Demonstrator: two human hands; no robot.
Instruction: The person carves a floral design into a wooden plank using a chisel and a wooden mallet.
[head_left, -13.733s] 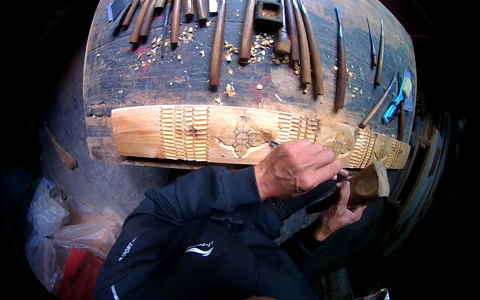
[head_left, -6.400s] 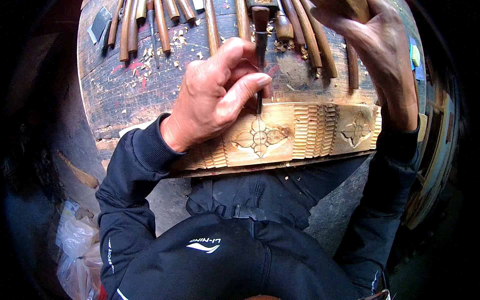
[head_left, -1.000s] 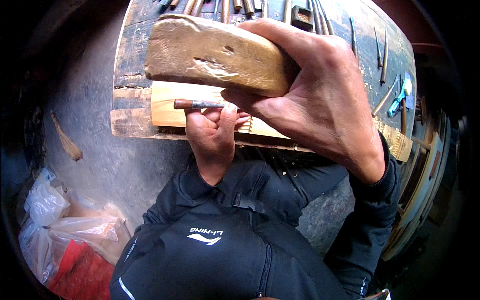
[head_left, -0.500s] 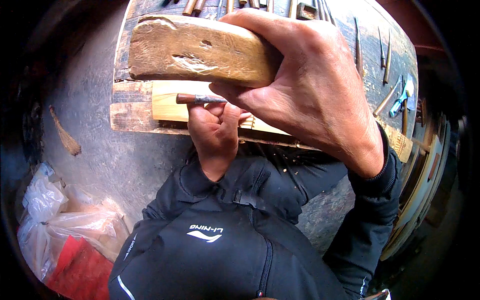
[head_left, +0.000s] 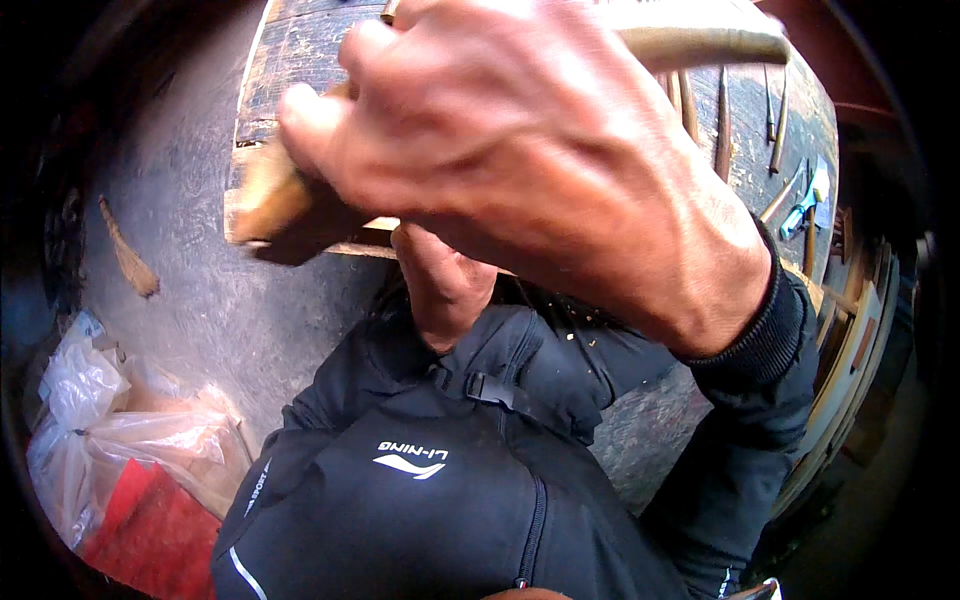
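My right hand [head_left: 520,150] is closed around a wooden mallet [head_left: 290,210], smeared by motion. Its thick worn block tilts down to the left, and a rounded length of wood sticks out past my knuckles at the upper right. Behind and below it, my left hand [head_left: 445,285] is curled at the bench's near edge. Its fingers are covered by my right hand, and the wood-handled chisel seen in that grip half a second ago is hidden now. Only a sliver of a pale wooden board [head_left: 380,224] shows beside my left hand.
On the dark, worn bench [head_left: 300,60] lie several slim chisels [head_left: 723,125] and a blue-handled brush [head_left: 797,215]. A small broom-like brush [head_left: 128,250] lies on the floor at left. Lower left are a tied clear plastic bag [head_left: 85,400] and red cloth [head_left: 150,530]. Boards stand stacked at right.
The mallet has swung and turned, its block moving down and left from level to tilted. My right hand has moved left over the work, covering the chisel and my left fingers.
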